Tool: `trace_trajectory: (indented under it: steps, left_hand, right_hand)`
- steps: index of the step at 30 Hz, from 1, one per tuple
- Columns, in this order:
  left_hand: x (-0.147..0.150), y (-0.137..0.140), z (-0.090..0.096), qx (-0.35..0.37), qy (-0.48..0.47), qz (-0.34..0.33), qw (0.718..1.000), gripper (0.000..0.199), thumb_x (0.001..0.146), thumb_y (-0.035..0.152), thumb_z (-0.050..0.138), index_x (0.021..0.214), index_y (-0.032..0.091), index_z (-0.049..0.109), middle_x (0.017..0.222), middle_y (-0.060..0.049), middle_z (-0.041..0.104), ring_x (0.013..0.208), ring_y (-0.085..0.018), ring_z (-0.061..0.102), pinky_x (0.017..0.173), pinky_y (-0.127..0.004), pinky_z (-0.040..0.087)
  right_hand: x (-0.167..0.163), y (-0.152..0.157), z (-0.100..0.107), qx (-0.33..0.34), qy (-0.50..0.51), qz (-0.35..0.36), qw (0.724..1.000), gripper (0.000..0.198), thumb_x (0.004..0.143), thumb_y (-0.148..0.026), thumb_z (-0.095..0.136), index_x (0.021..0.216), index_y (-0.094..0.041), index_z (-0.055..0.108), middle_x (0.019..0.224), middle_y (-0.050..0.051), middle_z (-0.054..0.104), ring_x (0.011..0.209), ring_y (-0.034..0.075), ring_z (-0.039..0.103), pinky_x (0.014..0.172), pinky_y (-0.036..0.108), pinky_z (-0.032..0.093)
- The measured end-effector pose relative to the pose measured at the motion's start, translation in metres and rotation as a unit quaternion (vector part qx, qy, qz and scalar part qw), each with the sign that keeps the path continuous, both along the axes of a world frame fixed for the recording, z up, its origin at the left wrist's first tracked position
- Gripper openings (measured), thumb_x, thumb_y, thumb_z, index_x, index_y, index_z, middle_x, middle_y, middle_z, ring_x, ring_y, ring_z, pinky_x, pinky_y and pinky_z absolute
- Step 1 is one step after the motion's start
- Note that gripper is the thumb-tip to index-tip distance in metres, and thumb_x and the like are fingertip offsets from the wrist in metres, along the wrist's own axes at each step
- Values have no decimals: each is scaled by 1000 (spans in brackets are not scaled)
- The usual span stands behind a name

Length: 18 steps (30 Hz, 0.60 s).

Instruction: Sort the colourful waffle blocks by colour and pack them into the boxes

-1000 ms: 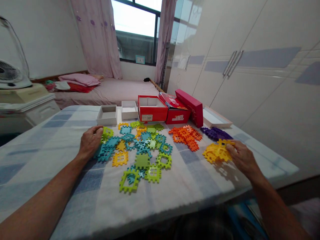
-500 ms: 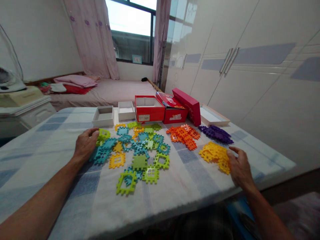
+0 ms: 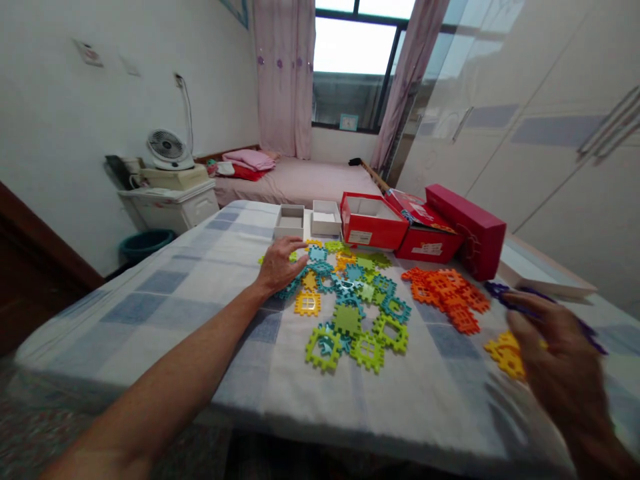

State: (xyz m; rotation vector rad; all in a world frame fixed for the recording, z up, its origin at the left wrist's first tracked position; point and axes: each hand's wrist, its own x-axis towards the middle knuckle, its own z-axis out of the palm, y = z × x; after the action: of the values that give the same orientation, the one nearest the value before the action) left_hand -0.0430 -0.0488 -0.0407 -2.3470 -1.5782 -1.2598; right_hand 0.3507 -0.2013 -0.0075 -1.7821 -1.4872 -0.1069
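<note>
My left hand [image 3: 283, 265] rests at the left edge of a mixed heap of notched plastic building pieces, over blue-green ones [image 3: 290, 288]. Its fingers are stretched out, thumb apart, with nothing seen in them. In that heap lie green pieces [image 3: 347, 320] and a yellow window piece [image 3: 307, 303]. My right hand [image 3: 563, 367], blurred, hovers over the yellow pile [image 3: 505, 353] and partly hides it. Thumb and forefinger look apart, with no piece visible between them. Behind that hand lies a purple pile [image 3: 500, 291]. An orange pile [image 3: 450, 293] sits between the heaps.
Along the table's back stand two small white boxes [image 3: 290, 230], an open red box [image 3: 377, 230], another red box [image 3: 433, 250], a tall red lid [image 3: 480, 247] and a shallow white tray [image 3: 545, 280]. The checked tablecloth [image 3: 165, 327] covers the table.
The view has swung left, so the table things appear further right. My right hand has lifted off the yellow pieces. My left hand stays by the heap, its fingers now reaching over its edge.
</note>
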Motion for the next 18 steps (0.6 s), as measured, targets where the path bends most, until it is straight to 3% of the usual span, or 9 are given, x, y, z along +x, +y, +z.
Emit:
trace_trajectory:
  steps: [3, 5, 7, 10, 14, 18]
  left_hand:
    - [3, -3, -4, -22, 79, -76, 994, 30, 77, 35, 61, 103, 22, 69, 120, -7, 63, 113, -23, 54, 100, -39, 38]
    - [1, -2, -8, -52, 114, -73, 989, 30, 78, 33, 59, 103, 21, 69, 117, -7, 65, 110, -23, 56, 98, -39, 39]
    - [-2, 0, -10, -77, 129, -39, 988, 30, 80, 28, 53, 104, 20, 69, 110, -7, 68, 103, -23, 60, 95, -38, 41]
    - [-5, 1, -10, -91, 144, 30, 985, 32, 80, 23, 50, 105, 18, 69, 104, -10, 69, 97, -25, 61, 91, -40, 42]
    - [-5, 0, -8, -98, 165, 83, 978, 31, 80, 24, 49, 103, 18, 70, 100, -10, 70, 97, -27, 61, 90, -42, 41]
    - [-2, 0, -5, -68, 156, 31, 985, 29, 86, 31, 48, 102, 20, 70, 104, -8, 69, 101, -24, 59, 93, -39, 39]
  right_hand:
    - [-77, 25, 13, -7, -30, 240, 970, 23, 89, -37, 45, 104, -28, 60, 117, 7, 61, 113, 24, 54, 94, 42, 44]
    - [-120, 41, 11, -42, -84, 355, 930, 22, 89, -30, 48, 105, -23, 61, 118, 7, 61, 116, 22, 51, 99, 42, 40]
    - [-153, 53, 6, -65, -145, 422, 892, 24, 88, -26, 52, 110, -22, 60, 121, 7, 60, 120, 22, 47, 102, 42, 35]
    - [-187, 68, 0, -94, -212, 447, 864, 28, 86, -24, 54, 113, -21, 60, 121, 7, 61, 119, 23, 46, 99, 41, 35]
    - [-211, 79, -6, -123, -275, 417, 858, 29, 83, -37, 60, 105, -19, 64, 106, 10, 63, 110, 25, 48, 93, 42, 35]
    - [-221, 81, -16, -129, -304, 387, 861, 34, 78, -44, 64, 103, -20, 65, 105, 10, 61, 107, 26, 47, 94, 44, 32]
